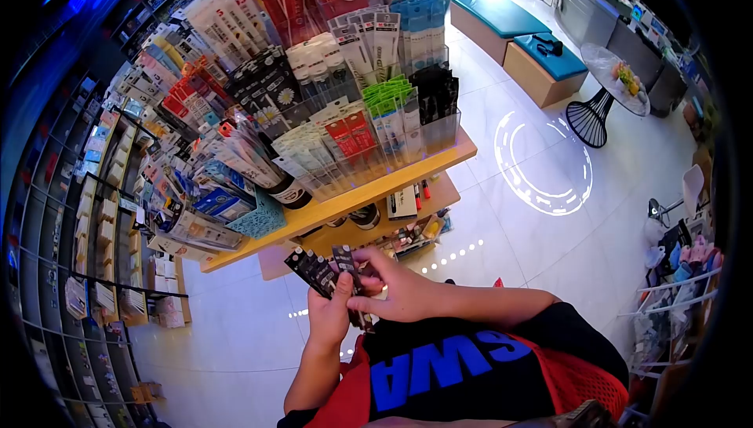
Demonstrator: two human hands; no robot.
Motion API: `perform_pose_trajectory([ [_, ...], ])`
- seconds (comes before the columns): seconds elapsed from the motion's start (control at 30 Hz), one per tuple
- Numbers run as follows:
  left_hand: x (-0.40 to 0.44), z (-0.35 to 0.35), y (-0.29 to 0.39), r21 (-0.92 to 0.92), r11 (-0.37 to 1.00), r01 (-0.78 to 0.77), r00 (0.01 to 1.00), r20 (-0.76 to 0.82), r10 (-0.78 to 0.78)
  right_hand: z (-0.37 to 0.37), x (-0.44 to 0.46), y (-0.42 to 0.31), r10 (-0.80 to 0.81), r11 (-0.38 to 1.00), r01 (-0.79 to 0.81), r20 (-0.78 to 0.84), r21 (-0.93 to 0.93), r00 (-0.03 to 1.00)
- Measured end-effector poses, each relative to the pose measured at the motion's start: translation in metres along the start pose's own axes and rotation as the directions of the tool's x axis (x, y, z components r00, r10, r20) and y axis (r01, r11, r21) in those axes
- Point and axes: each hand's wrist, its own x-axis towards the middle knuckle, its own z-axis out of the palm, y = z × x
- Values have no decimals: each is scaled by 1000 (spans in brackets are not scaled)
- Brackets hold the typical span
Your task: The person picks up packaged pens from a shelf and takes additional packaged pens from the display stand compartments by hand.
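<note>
Several slim black packets (311, 271) are fanned out in my left hand (329, 312), its thumb pressed over them. My right hand (386, 285) holds another dark packet (343, 259) from the right side, close against the left hand. Both hands are in front of my torso, below the edge of a wooden display shelf (353, 200). On that shelf stand clear dividers with packets: black ones (435, 94) at the right end, green-topped ones (388, 98) beside them, and red ones (351, 131) further left.
A lower shelf (441, 193) holds boxes and red-capped items. A teal basket (263, 216) sits at the display's left corner. Teal-topped benches (502, 14) and a glass table (616, 79) stand at the upper right. Racks (674, 287) line the right, shelving (70, 271) the left.
</note>
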Motion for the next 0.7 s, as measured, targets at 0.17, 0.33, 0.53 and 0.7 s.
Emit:
perform_pose_trajectory([
  [0.17, 22, 37, -9, -92, 995, -28, 993, -118, 17, -19, -10, 9, -59, 998, 56, -231, -22, 971],
  [0.33, 41, 65, -23, -18, 999, -37, 999, 37, 38, -43, -23, 15, 123, 980, -64, -319, 190, 940],
  [0.53, 64, 92, -37, -30, 993, 117, 988, 107, -114, -75, -49, 28, 106, 994, -97, -344, 44, 933],
  [0.7, 84, 108, -45, 31, 998, 61, 959, 274, -67, -94, -70, 39, 183, 925, -20, -398, 380, 899],
])
